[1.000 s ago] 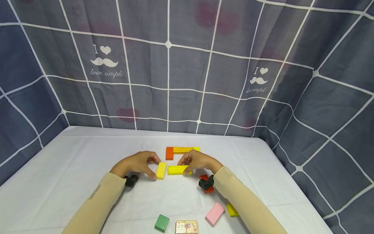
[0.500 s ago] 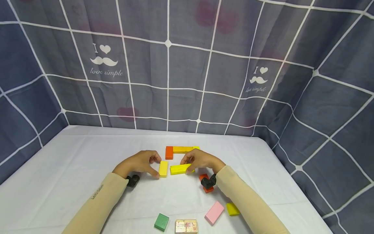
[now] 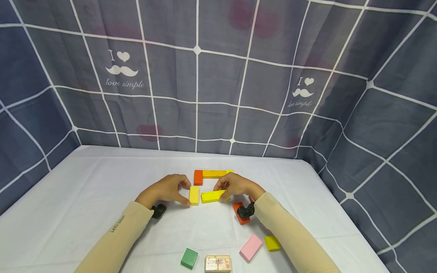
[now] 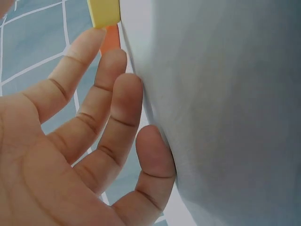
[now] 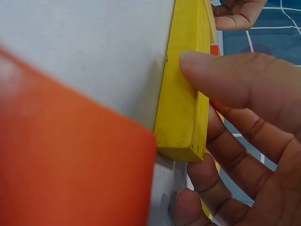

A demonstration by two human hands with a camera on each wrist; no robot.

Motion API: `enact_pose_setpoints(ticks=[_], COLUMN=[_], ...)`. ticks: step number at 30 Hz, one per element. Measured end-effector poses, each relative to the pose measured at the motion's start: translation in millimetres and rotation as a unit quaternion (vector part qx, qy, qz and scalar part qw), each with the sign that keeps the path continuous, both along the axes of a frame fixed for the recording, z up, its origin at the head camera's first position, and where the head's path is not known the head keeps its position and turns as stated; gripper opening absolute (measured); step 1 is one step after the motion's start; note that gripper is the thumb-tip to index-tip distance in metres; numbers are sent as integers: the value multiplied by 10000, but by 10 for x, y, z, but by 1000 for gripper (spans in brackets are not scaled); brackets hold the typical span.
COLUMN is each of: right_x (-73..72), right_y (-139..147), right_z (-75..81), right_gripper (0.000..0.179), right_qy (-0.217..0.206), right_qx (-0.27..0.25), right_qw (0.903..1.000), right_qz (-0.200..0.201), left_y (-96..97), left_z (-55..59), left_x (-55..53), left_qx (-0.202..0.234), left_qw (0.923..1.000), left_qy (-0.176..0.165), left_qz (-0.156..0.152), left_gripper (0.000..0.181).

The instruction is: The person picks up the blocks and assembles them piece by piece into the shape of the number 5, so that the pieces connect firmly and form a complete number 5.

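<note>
A short yellow block point(image 3: 194, 195) stands lengthwise on the white table, its far and near ends pinched between the index finger and thumb of my left hand point(image 3: 169, 189). In the left wrist view, the index fingertip meets one end of that block point(image 4: 104, 13). Just right of it, a longer yellow block point(image 3: 209, 196) lies slightly slanted. My right hand point(image 3: 239, 185) grips its right part, with the thumb on the near side and fingers behind, as the right wrist view shows on the long block point(image 5: 181, 108). A narrow gap separates the two blocks.
Behind the hands, an orange block point(image 3: 198, 177) abuts an amber bar point(image 3: 213, 174), with a yellow block point(image 3: 229, 171) at its right end. A red-orange block point(image 3: 242, 217) lies under the right wrist. Nearer are green point(image 3: 189, 258), printed point(image 3: 217, 263), pink point(image 3: 250, 248) and yellow point(image 3: 272, 243) blocks.
The short yellow block has slid right and slightly away with my left hand, turning straighter. My right hand has shifted the long block a little right and tilted it.
</note>
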State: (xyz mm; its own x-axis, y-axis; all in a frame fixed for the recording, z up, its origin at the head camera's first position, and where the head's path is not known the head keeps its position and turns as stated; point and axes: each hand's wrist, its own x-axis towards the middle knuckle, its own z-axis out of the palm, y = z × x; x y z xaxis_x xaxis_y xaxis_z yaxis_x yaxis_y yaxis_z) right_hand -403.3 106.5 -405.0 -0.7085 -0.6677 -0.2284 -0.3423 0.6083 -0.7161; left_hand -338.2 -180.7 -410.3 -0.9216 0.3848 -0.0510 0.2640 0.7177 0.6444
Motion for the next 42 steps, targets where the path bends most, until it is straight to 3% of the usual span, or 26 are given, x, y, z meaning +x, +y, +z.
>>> enact_pose_setpoints(ticks=[42], right_x=[-18], right_y=[78], right_z=[38], right_gripper=[28], right_qy=[-17], right_qx=[-38], right_qw=[9999], right_qz=[130], left_y=[168], left_z=[-19], left_x=[-37], left_qx=[-425], left_qw=[9984], left_qy=[251], left_qz=[276], left_gripper=[53])
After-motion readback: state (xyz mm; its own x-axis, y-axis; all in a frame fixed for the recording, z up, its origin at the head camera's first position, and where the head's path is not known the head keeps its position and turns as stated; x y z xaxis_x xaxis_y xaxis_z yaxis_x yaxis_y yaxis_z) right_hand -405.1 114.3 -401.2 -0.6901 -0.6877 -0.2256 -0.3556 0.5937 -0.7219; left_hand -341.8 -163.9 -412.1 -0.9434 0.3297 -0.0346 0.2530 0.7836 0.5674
